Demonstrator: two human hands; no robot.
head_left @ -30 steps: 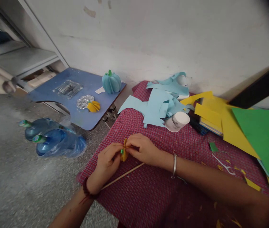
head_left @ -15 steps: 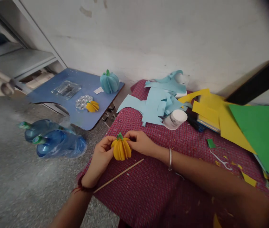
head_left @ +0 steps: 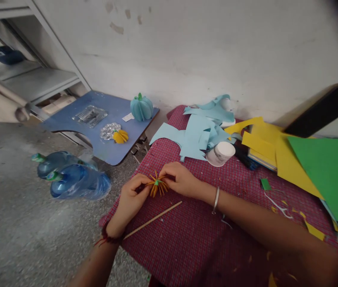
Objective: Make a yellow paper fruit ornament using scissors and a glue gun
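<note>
Between my two hands is a small yellow paper pumpkin [head_left: 158, 189], seen from its top, with its folded segments fanned out around a green stem. My left hand [head_left: 133, 195] pinches its left edge between thumb and fingers. On the other side, my right hand [head_left: 179, 179] grips the right edge in the same way. A thin wooden stick [head_left: 153, 219] lies on the red checked cloth [head_left: 186, 243] just below the pumpkin, apart from both hands.
Blue paper scraps [head_left: 195, 135], a white paper cup [head_left: 221, 153], yellow paper [head_left: 291, 163] and green paper [head_left: 330, 175] lie beyond my hands. A blue table [head_left: 103, 149] at left carries a blue paper pumpkin [head_left: 141, 107] and another yellow one [head_left: 120, 136]. Large water bottles [head_left: 79, 179] rest on the floor.
The yellow paper pumpkin has tipped from a side view to a top view, its stem now facing me. Both hands still hold it. The whole view has shifted slightly.
</note>
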